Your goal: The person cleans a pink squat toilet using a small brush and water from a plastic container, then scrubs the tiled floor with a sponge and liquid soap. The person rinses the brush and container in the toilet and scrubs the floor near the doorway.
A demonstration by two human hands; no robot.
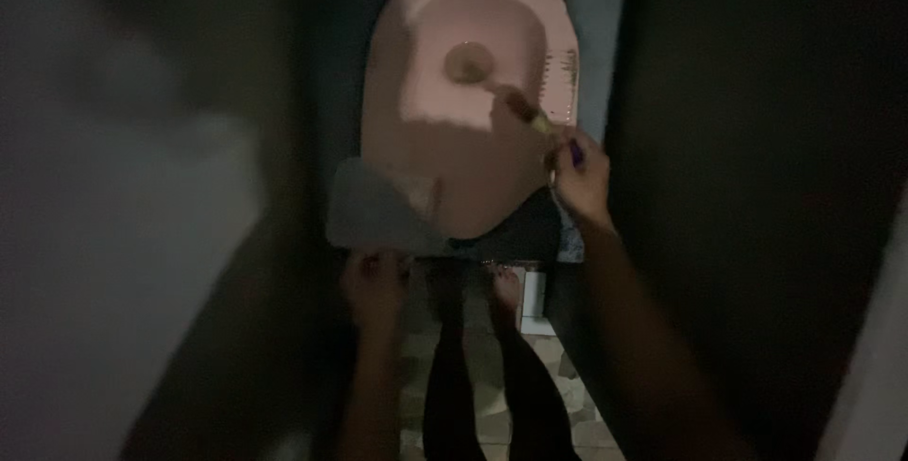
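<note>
Pink squat toilet pan (pixel 445 149), set in dark floor, far centre; drain hole (pixel 467 62) toward far end.

Right hand (pixel 579 177), fingers clenched round handle of a toilet brush (pixel 518 106); brush head angled far-left into the bowl, just short of the drain hole, handle end inside the fist at the pan's right rim.

Left hand (pixel 374 286), near left, by a grey flat plastic piece (pixel 378 210) overlapping the pan's near-left edge; grip state unclear in blur.

Handling note, as judgement: firm grip, short strokes, bristles kept pressed against the bowl.

Bare feet (pixel 501 286) on tiled floor (pixel 492 366), near centre.
</note>
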